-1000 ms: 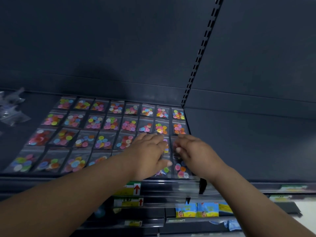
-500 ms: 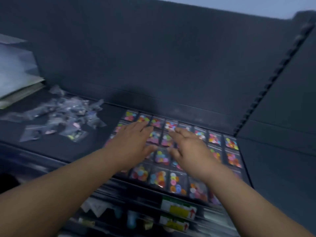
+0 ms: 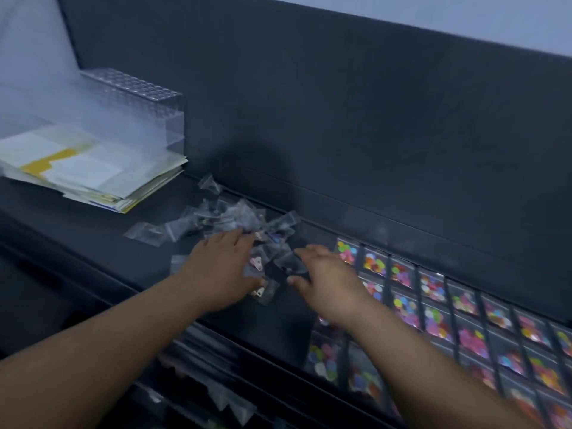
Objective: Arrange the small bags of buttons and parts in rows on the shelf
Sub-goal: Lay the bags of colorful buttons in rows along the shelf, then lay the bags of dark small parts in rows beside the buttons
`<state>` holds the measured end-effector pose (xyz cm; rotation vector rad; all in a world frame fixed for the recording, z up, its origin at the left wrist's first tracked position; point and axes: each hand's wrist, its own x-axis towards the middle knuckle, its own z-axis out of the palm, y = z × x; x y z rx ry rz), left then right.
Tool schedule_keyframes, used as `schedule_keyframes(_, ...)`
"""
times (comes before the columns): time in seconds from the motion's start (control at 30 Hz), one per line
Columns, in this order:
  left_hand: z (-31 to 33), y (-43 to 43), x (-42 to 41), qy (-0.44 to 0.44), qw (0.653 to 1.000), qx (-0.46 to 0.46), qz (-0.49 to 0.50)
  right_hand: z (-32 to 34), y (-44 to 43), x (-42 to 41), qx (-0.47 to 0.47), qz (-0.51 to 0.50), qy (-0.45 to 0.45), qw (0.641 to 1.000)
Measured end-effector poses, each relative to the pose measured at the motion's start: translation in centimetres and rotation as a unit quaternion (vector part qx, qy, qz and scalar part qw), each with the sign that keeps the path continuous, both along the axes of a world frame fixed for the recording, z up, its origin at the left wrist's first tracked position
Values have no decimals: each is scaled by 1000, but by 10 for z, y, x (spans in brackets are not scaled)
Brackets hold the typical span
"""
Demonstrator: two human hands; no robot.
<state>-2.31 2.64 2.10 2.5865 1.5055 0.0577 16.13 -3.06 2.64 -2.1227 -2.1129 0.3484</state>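
Head view: left hand [image 3: 223,270] and right hand [image 3: 328,283], grips spread, lie over loose bags [image 3: 229,216].

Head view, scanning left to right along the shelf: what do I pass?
Stack of papers → loose pile of small clear bags → rows of button bags. The left hand lies over the pile and the right hand overlaps the edge of the rows, so I leave both out.

Far left: untidy stack of papers [image 3: 89,171], some marked yellow. Clear plastic rack [image 3: 136,97] stands just behind it, against the dark back panel [image 3: 371,134]. All motion-blurred.
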Motion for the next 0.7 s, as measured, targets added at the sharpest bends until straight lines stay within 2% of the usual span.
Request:
schedule_keyframes(0.17,-17,34,-25,-9,999,-35,7,-7,34,-29,-37,-95,14,995)
schedule_keyframes(0.33,-31,54,-25,-86,992,-27,-89,-14,41,-45,-54,-156,31,986)
schedule_keyframes(0.4,-35,57,-23,-106,986,-27,-125,-17,36,-52,-74,-158,36,984)
schedule_keyframes(0.5,-38,62,-21,-129,979,-42,-153,-23,29,-59,-100,-140,-13,985)
schedule_keyframes(0.7,-46,73,-11,-74,980,-31,-183,-32,25,-62,-42,-153,77,984)
